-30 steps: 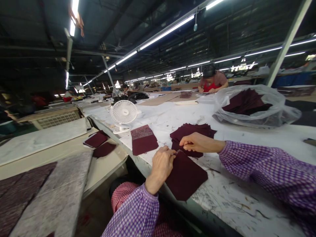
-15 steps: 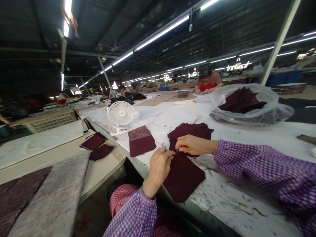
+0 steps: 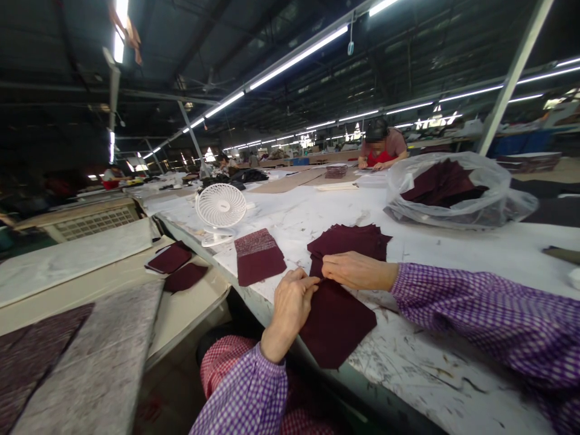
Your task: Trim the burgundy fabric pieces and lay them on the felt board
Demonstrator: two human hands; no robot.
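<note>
A dark maroon fabric piece (image 3: 339,326) lies at the near edge of the white table, its front corner hanging a little over the side. My left hand (image 3: 292,302) pinches its far left corner between thumb and fingers. Close beside, my right hand (image 3: 356,269) is closed in a pinch at the same top edge; whatever sits between its fingertips is too small to make out. Behind my right hand spreads a fanned pile of maroon fabric pieces (image 3: 348,240). To the left lies a maroon piece with a speckled band (image 3: 260,258).
A small white fan (image 3: 220,206) stands at the table's left edge. A clear plastic bag (image 3: 493,211) holds more maroon pieces at the right. On the lower left surface rest maroon pieces (image 3: 171,258) and a grey sheet (image 3: 97,356). A co-worker (image 3: 384,148) leans over the far table.
My right hand has shifted slightly down at the fabric's edge. My left hand keeps its pinch in almost the same place.
</note>
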